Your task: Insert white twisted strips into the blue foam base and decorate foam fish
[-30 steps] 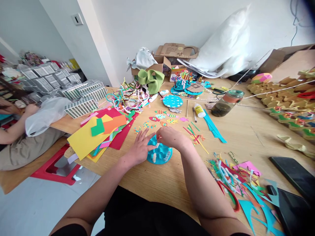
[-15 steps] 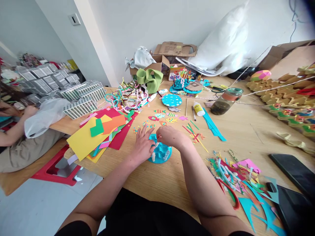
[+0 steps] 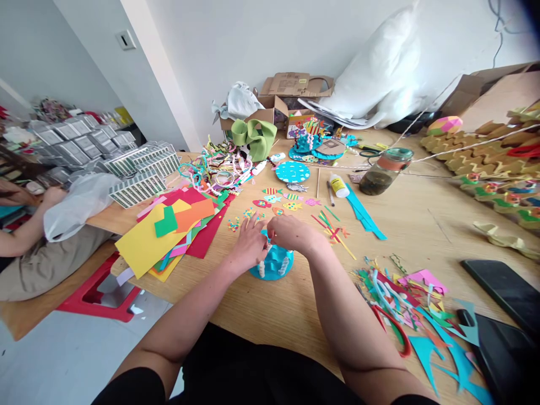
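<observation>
A round blue craft piece [image 3: 274, 265] with a bumpy raised middle sits on the table in front of me. Several white twisted strips, like pipe cleaners, stand around it; one white twisted strip [image 3: 285, 264] shows at its right. My left hand [image 3: 250, 245] is at its upper left, thumb and forefinger pinched at a strip near the far side, other fingers spread. From the right, my right hand [image 3: 290, 232] bends over the top with its fingers closed at that same strip. The fingertips largely hide the strip.
Paper fish [image 3: 292, 206] and small dots lie beyond my hands. Coloured paper sheets [image 3: 143, 242] are at left, scraps and red scissors [image 3: 396, 332] at right. A glue bottle [image 3: 338, 185], a glass jar [image 3: 386, 174] and phone [image 3: 502, 292] stand or lie farther off. Another person sits at far left.
My left thumb and forefinger have shifted slightly up toward my right fingertips, covering more of the strip. The right hand stays nearly in place. The view has shifted slightly.
</observation>
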Motion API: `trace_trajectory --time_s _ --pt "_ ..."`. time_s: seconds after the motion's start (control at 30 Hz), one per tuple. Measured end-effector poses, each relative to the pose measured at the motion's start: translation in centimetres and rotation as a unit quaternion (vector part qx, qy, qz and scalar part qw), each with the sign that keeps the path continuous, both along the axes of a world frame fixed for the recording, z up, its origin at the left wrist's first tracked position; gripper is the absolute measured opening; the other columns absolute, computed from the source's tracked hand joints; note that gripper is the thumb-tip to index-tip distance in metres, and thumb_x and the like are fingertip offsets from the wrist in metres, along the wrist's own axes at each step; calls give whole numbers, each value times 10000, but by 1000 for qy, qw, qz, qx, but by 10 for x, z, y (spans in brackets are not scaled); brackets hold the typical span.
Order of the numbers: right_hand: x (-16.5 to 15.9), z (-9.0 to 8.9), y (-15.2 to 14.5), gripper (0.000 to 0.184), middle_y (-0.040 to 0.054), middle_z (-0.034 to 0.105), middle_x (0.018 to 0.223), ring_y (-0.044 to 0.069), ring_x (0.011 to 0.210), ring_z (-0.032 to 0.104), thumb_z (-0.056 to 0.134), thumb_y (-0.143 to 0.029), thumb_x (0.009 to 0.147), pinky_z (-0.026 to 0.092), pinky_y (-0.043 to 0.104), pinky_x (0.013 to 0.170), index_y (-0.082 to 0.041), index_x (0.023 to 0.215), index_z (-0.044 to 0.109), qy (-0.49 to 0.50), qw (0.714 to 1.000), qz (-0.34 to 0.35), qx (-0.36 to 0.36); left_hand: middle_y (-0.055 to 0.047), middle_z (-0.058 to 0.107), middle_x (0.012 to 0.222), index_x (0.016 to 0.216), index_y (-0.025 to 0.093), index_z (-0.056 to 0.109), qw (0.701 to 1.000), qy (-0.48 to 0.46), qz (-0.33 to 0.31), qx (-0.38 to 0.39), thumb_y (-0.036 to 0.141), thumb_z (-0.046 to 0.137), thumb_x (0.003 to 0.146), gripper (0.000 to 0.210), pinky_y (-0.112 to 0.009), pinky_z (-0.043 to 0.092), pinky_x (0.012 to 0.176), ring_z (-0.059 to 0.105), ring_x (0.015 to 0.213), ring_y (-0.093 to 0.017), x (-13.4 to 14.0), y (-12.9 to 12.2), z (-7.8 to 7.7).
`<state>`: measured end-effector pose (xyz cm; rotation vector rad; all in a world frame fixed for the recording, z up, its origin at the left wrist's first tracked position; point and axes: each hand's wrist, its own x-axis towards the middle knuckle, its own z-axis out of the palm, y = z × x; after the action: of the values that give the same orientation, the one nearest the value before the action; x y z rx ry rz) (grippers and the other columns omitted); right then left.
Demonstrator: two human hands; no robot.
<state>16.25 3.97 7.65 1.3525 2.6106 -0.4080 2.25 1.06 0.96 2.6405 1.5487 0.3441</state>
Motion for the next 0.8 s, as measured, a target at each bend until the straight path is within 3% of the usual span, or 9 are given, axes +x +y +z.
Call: trace_trajectory --time_s 0.43,0.8 --pt "0 -2 0 244 128 706 927 239 872 665 539 -150 755 467 273 657 -153 932 708 4 1000 8 5 -117 556 1199 733 165 675 1000 -20 1 -13 156 592 737 83 -565 253 1092 288 1340 -346 -1 5 -9" --pt "-2 -3 -1 311 180 696 957 265 975 640 499 -125 790 462 297 752 -92 1050 666 -13 999 50 8 -147 536 1246 822 138 686 1000 18 -11 -7 188 586 747 134 -529 291 1085 299 1335 -353 2 8 -8"
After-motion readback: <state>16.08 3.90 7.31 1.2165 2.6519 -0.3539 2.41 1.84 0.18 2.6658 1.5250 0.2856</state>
